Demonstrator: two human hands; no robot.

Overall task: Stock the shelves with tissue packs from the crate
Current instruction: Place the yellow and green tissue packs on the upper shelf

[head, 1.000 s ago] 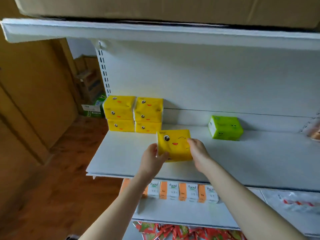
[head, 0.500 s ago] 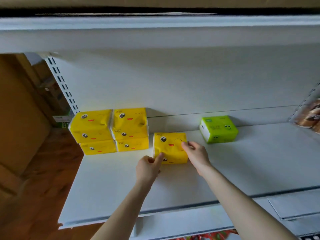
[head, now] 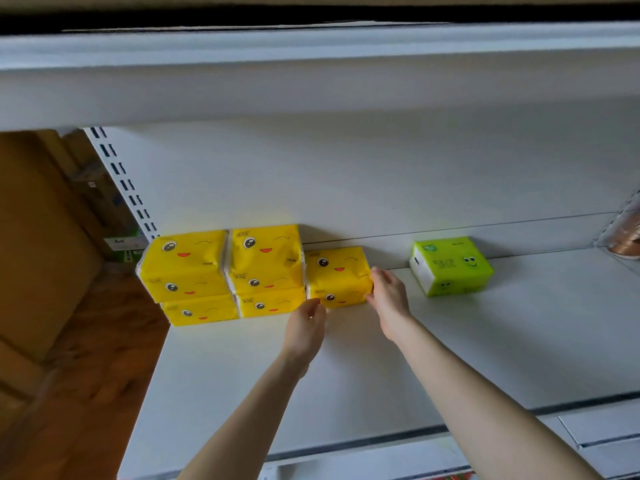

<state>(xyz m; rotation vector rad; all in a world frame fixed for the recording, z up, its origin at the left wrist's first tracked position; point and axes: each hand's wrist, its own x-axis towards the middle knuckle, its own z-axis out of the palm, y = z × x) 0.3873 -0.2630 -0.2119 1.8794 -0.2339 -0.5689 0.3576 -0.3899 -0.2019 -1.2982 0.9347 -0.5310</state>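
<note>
Right hand [head: 389, 299] flat on pack [head: 337, 277] side, fingers straight; left hand [head: 306, 323] curled at front corner, grip unclear. Slid to back of shelf [head: 485, 341] now, touching yellow stack [head: 225, 268]. Seems placed; ready for next one.

One head-worn view, set close to the shelf [head: 485, 358].
We record it facing forward and slightly downward onto the shelf, toward the back panel [head: 381, 174]; the upper shelf [head: 311, 91] crosses the top, with wood floor [head: 86, 375] showing far left.
</note>
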